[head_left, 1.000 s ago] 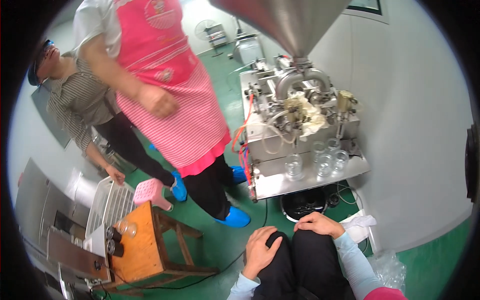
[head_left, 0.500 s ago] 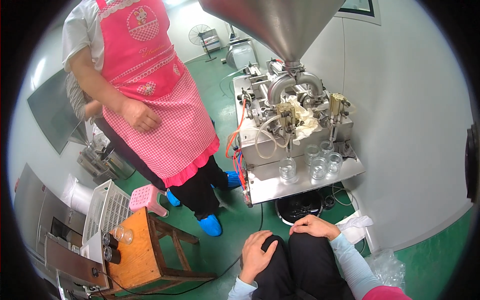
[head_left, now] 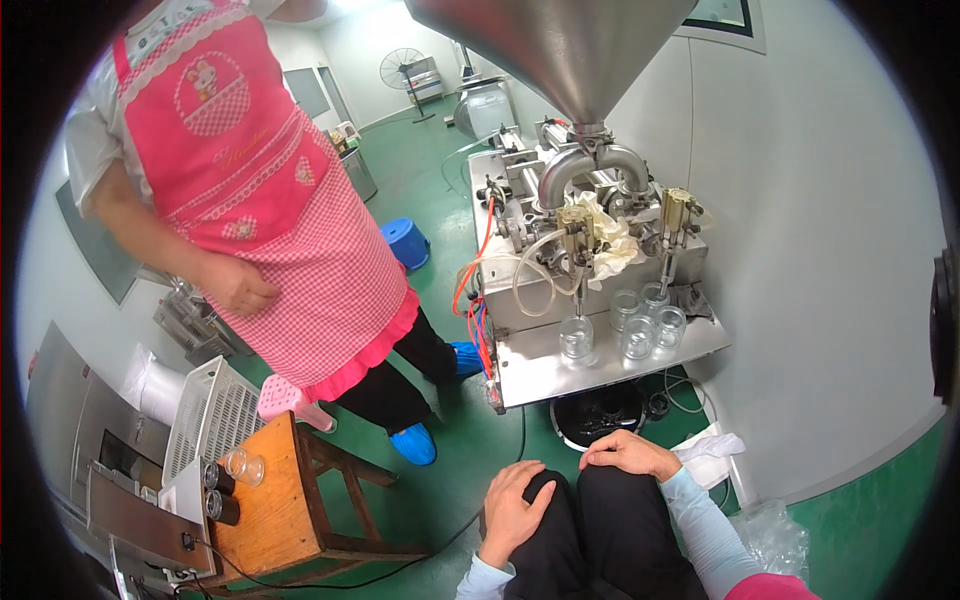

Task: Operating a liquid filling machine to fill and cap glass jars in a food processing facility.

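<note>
My left hand (head_left: 516, 512) lies flat on my left knee, its fingers stretched and its thumb apart. Across my right knee rests my right hand (head_left: 628, 453), fingers extended, with nothing in it. In front of me stands a steel filling machine (head_left: 540, 270) with a large cone hopper (head_left: 560, 50) and two nozzles. An empty glass jar (head_left: 576, 338) is under the left nozzle. Several more glass jars (head_left: 638, 337) are grouped toward the right nozzle on the metal shelf (head_left: 540, 376). Neither hand touches the machine or the jars.
A person in a pink apron (head_left: 290, 230) stands at the left. A wooden stool (head_left: 270, 510) holds glass jars and dark-filled jars (head_left: 222, 508). Nearby are a white crate (head_left: 212, 420), a pink stool (head_left: 290, 398) and a blue stool (head_left: 405, 243). A black basin (head_left: 598, 412) sits under the shelf.
The person in the apron has shifted left and leans, one arm now raised. The blue stool behind has come into sight, and another person behind is now hidden. My hands have stayed still.
</note>
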Motion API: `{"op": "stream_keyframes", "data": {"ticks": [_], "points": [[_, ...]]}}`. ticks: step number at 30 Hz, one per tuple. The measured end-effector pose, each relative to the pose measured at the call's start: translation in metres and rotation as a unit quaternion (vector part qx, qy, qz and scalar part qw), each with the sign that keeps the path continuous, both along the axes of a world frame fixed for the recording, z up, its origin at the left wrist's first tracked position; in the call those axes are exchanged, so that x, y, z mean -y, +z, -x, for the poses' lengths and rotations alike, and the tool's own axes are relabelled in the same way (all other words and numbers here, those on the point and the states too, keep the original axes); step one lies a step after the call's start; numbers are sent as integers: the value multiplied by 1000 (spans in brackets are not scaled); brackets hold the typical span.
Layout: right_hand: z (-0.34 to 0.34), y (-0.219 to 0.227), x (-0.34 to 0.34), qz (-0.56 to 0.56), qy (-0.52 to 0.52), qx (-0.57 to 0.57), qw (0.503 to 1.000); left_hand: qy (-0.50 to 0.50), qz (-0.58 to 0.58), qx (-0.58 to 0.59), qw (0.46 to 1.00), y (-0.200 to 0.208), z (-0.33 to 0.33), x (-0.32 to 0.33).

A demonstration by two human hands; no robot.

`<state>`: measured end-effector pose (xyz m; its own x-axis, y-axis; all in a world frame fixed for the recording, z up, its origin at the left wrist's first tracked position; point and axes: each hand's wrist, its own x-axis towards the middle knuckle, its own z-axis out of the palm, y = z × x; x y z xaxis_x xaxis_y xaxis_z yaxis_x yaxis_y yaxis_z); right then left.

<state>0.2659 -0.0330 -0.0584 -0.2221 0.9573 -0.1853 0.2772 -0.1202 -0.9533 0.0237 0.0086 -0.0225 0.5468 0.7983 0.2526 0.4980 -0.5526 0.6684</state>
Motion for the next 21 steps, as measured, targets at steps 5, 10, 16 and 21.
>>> {"op": "stream_keyframes", "data": {"ticks": [5, 10, 16, 21], "points": [[-12, -1, -1, -2, 2, -4, 1000, 5, -6, 4, 1000, -2, -12, 2], [-9, -2, 2, -11, 1, 1, 1000, 1, -12, 12, 1000, -7, -8, 3], [6, 0, 3, -14, -1, 7, 1000, -3, -14, 25, 1000, -8, 7, 4], [11, 1, 6, -14, -11, -3, 1000, -3, -10, 17, 1000, -6, 10, 6]]}}
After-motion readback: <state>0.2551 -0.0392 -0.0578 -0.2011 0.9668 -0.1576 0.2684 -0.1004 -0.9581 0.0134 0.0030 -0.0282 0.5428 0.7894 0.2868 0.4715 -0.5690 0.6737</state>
